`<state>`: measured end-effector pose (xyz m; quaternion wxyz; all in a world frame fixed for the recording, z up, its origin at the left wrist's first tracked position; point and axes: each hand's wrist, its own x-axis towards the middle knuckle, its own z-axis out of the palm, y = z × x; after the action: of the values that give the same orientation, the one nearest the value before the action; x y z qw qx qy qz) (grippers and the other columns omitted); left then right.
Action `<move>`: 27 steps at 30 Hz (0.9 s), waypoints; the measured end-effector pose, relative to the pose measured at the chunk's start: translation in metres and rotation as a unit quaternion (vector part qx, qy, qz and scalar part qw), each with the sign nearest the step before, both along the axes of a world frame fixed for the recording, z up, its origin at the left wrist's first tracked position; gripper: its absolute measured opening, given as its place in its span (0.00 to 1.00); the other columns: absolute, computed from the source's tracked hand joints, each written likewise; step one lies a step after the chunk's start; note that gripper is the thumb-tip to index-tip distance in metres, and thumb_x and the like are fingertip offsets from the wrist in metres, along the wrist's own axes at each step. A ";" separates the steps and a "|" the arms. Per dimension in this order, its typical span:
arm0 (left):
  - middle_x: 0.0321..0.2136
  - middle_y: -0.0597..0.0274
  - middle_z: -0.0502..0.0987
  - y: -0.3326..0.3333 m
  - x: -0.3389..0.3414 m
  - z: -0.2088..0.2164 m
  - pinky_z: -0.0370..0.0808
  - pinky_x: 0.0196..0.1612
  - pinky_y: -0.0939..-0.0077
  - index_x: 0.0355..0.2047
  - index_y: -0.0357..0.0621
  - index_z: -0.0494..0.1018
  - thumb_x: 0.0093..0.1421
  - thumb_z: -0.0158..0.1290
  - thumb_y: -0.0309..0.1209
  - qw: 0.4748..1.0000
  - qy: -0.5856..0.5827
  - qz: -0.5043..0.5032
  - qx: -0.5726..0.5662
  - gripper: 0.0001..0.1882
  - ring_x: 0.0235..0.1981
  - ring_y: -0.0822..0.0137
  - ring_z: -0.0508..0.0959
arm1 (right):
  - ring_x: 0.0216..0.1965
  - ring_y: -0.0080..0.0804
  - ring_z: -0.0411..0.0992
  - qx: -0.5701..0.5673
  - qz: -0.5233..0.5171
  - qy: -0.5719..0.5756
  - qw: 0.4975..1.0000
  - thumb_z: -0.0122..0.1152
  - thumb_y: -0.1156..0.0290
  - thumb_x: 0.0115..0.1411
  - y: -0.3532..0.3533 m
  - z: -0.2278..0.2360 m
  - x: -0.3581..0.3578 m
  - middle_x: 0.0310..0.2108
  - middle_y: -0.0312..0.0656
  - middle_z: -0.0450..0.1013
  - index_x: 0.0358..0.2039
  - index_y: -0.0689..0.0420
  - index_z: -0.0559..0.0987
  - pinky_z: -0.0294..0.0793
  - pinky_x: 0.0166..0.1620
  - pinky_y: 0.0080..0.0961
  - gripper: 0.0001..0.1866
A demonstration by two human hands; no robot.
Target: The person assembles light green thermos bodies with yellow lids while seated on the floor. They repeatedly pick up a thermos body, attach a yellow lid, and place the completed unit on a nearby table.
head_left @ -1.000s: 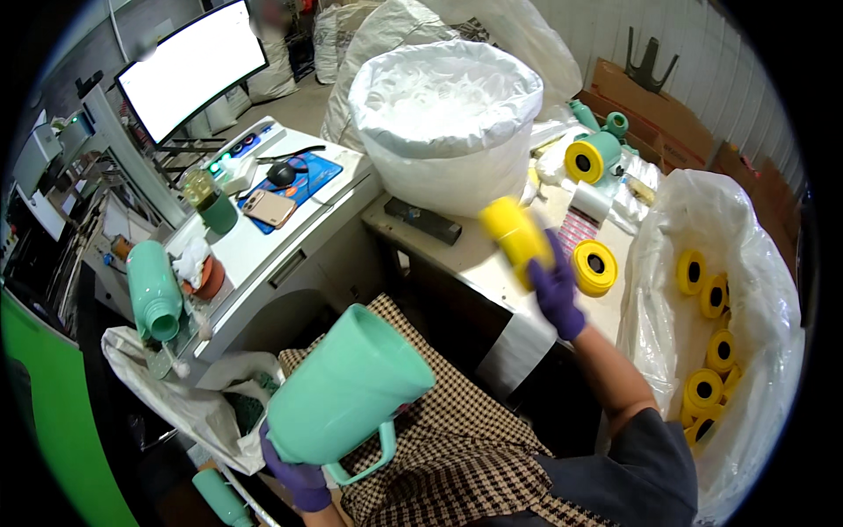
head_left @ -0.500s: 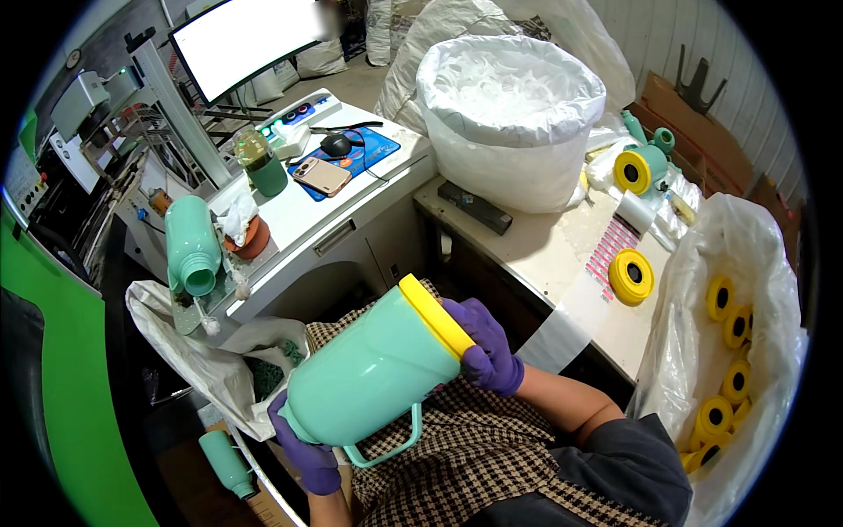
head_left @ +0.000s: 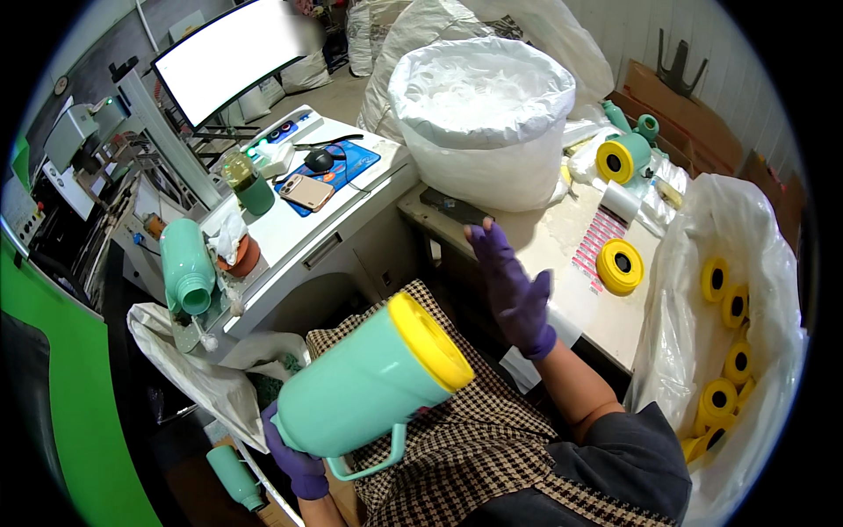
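A large mint-green jug [head_left: 360, 378] with a side handle lies tilted over my lap, its yellow collar [head_left: 430, 342] facing up and to the right. My left hand [head_left: 297, 455], in a purple glove, grips the jug at its base. Raised off the jug, my right hand [head_left: 516, 294] is open with its fingers stretched upward and holds nothing; two fingertips poke bare out of the glove. A loose yellow lid [head_left: 620, 267] with a black centre lies on the table to the right, beside a sheet of pink labels [head_left: 599, 241].
A white bag-lined tub [head_left: 483, 149] of clear rings stands ahead. At right is a plastic-lined container [head_left: 676, 290] holding several yellow lids. Another green jug body [head_left: 186, 263] stands at left near a phone [head_left: 305, 192] and mouse. An open sack [head_left: 176, 351] sits at lower left.
My right hand has let go of the yellow collar and lifted up and away, its fingers spreading. The jug stays in my left hand, with its collar turned more into view.
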<state>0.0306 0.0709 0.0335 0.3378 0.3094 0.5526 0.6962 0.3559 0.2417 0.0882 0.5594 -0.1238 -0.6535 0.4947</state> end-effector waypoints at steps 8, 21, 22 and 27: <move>0.46 0.60 0.76 0.008 0.022 -0.011 0.78 0.47 0.72 0.54 0.42 0.69 0.73 0.40 0.39 0.997 -0.013 -0.073 -0.013 0.17 0.47 0.68 0.77 | 0.77 0.38 0.42 -0.053 0.008 -0.011 0.998 0.37 0.56 0.76 -0.005 -0.020 -0.006 0.77 0.49 0.43 0.75 0.63 0.43 0.35 0.76 0.34 0.37; 0.49 0.55 0.71 -0.006 0.007 -0.010 0.74 0.54 0.64 0.55 0.39 0.67 0.71 0.38 0.44 0.992 0.087 -0.056 0.078 0.24 0.52 0.60 0.74 | 0.73 0.37 0.53 -0.085 -0.097 0.199 0.972 0.37 0.51 0.76 0.003 -0.036 0.012 0.71 0.51 0.57 0.74 0.59 0.54 0.45 0.75 0.33 0.34; 0.49 0.55 0.71 -0.006 0.010 -0.012 0.72 0.57 0.63 0.55 0.38 0.65 0.69 0.39 0.50 0.986 0.075 -0.089 0.120 0.28 0.51 0.61 0.74 | 0.73 0.39 0.54 0.005 -0.072 0.087 0.994 0.37 0.49 0.75 -0.007 -0.039 0.003 0.71 0.51 0.57 0.74 0.60 0.54 0.46 0.75 0.36 0.36; 0.50 0.54 0.75 -0.002 0.019 -0.034 0.74 0.56 0.61 0.58 0.37 0.67 0.69 0.42 0.45 0.980 0.102 -0.027 0.167 0.26 0.51 0.58 0.76 | 0.70 0.42 0.58 0.035 -0.051 0.029 0.998 0.38 0.38 0.71 -0.020 -0.026 -0.019 0.67 0.53 0.62 0.71 0.65 0.57 0.49 0.73 0.39 0.44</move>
<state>0.0497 0.0692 -0.0007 0.2420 0.4451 0.4520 0.7342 0.3372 0.2217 0.0618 0.6067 -0.1228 -0.6469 0.4454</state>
